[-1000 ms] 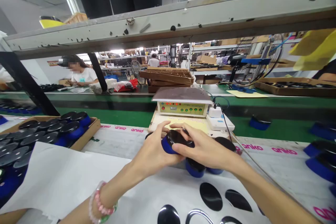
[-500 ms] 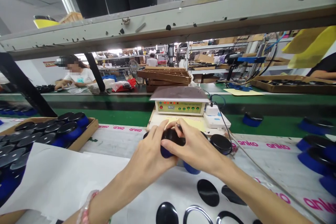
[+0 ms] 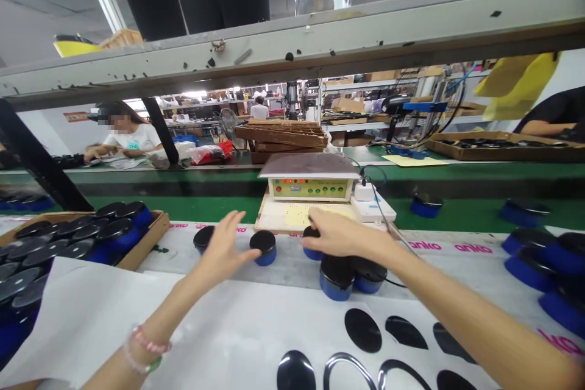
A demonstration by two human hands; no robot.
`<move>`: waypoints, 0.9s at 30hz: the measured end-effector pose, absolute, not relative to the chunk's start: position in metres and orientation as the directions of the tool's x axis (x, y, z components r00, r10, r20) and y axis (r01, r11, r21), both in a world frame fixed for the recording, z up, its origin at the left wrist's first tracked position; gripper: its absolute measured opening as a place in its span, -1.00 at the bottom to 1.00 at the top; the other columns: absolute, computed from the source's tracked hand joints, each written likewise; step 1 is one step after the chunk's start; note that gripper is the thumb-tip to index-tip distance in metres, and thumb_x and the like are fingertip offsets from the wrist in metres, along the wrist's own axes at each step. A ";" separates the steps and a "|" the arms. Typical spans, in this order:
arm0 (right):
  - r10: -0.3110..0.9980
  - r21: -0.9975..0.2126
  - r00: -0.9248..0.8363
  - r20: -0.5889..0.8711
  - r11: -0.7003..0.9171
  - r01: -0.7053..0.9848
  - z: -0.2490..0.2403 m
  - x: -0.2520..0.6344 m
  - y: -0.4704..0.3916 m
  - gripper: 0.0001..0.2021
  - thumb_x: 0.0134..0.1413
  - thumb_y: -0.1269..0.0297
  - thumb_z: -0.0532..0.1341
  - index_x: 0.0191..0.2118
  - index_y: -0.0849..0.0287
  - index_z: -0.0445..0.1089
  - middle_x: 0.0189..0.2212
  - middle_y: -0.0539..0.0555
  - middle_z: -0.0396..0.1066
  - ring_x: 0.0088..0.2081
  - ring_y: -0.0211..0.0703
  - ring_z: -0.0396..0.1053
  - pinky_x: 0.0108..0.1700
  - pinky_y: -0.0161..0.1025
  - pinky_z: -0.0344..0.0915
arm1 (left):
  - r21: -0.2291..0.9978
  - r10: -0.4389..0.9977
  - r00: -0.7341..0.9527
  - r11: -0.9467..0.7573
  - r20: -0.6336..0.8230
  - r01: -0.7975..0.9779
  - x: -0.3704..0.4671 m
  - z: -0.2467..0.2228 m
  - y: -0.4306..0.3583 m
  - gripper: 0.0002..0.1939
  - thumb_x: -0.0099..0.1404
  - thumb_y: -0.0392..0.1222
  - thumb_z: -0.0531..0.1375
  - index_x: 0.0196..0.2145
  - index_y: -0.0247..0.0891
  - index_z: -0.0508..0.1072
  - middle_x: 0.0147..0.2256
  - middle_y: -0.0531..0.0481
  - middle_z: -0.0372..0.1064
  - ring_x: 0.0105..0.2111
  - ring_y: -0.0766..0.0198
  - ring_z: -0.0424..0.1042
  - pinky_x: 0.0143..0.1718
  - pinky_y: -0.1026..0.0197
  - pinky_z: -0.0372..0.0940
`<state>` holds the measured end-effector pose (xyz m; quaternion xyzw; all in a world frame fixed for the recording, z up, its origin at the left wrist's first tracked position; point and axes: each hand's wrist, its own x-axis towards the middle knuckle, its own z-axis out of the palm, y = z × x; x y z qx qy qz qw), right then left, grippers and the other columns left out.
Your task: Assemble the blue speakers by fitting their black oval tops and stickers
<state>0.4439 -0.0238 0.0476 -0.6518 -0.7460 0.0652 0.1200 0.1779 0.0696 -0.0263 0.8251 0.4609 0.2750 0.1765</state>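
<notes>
My left hand point(image 3: 225, 242) is open, fingers spread and thumb out to the right. It is between a round blue part with a black top point(image 3: 202, 239), partly behind the fingers, and a second such part point(image 3: 265, 250) near the thumb tip. My right hand point(image 3: 336, 233) reaches over a third round part point(image 3: 312, 246), its thumb and fingers closed about it; the far fingers are hidden. Below that hand, two more parts point(image 3: 336, 277) stand side by side on the table. Black oval cut-outs point(image 3: 362, 329) and ring shapes lie on a white sheet point(image 3: 237, 329).
A control box point(image 3: 311, 187) with lit indicators stands behind my hands, beside a white power adapter point(image 3: 372, 207) and cable. A carton point(image 3: 158, 225) of round parts is at left; more parts point(image 3: 532, 265) stand at right. A shelf beam point(image 3: 292, 42) crosses above. Two people sit across.
Both hands were together around one round part. They have parted, the left moving left and opening, the right staying over a part. More round parts now show between and below them.
</notes>
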 end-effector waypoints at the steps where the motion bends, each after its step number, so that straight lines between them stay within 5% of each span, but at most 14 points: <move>1: 0.989 -0.224 -0.141 0.051 0.149 0.963 0.035 0.438 -0.019 -0.72 0.10 0.10 0.24 -0.21 0.24 0.32 -0.28 0.07 0.39 -0.32 -0.17 0.37 -0.29 -0.19 0.32 | 0.563 0.831 0.484 -0.547 0.273 0.620 0.189 -0.029 0.065 -0.21 0.02 -0.05 0.31 0.17 -0.27 0.14 0.25 -0.25 0.01 0.28 -0.01 -0.06 0.26 -0.04 -0.09; 4: 0.986 -0.154 -0.166 -0.014 0.162 0.975 0.016 0.429 -0.010 -0.72 0.20 0.17 0.18 -0.06 0.23 0.33 -0.12 0.11 0.36 -0.16 -0.12 0.37 -0.13 -0.06 0.34 | 0.630 0.791 0.567 -0.565 0.230 0.533 0.212 -0.034 0.057 -0.28 0.05 -0.14 0.30 0.15 -0.26 0.18 0.17 -0.23 0.19 0.18 0.04 0.18 0.20 0.00 0.07; 10: 0.977 -0.150 -0.207 -0.041 0.199 0.968 0.017 0.434 -0.009 -0.74 0.23 0.20 0.17 -0.04 0.23 0.34 -0.12 0.11 0.38 -0.17 -0.13 0.39 -0.14 -0.08 0.37 | 0.731 0.756 0.609 -0.554 0.242 0.397 0.228 -0.038 0.039 -0.34 0.09 -0.20 0.31 0.13 -0.22 0.21 0.12 -0.16 0.27 0.12 0.08 0.28 0.16 0.00 0.16; 19: 0.983 -0.174 -0.182 -0.017 0.176 0.969 0.011 0.443 0.002 -0.74 0.23 0.20 0.16 -0.04 0.23 0.33 -0.13 0.10 0.38 -0.19 -0.15 0.40 -0.17 -0.10 0.38 | 0.775 0.681 0.710 -0.542 0.177 0.326 0.239 -0.036 0.021 -0.11 0.03 -0.10 0.37 0.24 -0.19 0.05 0.23 -0.22 0.09 0.21 0.00 0.13 0.18 -0.07 0.12; 27: 0.968 -0.178 -0.189 -0.164 0.160 0.971 0.029 0.448 -0.010 -0.74 0.23 0.19 0.16 -0.06 0.22 0.33 -0.16 0.09 0.38 -0.23 -0.17 0.39 -0.20 -0.13 0.38 | 0.732 0.715 0.680 -0.549 0.162 0.404 0.237 -0.043 0.025 -0.29 0.09 -0.13 0.31 0.17 -0.23 0.18 0.16 -0.19 0.21 0.15 -0.01 0.22 0.17 -0.07 0.12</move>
